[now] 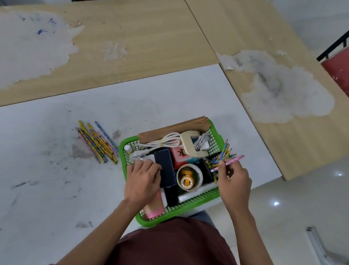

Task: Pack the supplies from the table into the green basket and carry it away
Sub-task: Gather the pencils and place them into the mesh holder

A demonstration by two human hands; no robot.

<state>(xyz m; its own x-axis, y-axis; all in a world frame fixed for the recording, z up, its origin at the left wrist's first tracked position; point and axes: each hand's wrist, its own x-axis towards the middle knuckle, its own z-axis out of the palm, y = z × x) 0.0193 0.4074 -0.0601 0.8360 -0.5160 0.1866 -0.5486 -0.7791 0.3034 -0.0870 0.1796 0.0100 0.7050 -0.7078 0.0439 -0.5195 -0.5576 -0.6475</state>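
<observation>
Green basket sits full at the white tabletop's near edge. Left hand lies on a dark case inside, fingers bent, grip unclear. Right hand pinches a pencil bunch over the right rim. About seven loose pencils lie left of it.

Left grip lies palm-down (fingers bent), right grip pinches pencils at its fingertips.

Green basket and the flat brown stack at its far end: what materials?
Green basket: looks like moulded plastic, slightly glossy, with lattice walls of small square holes. Brown stack: likely kraft paper or envelopes, matte, with thin layered edges showing; cannot tell which.
</observation>
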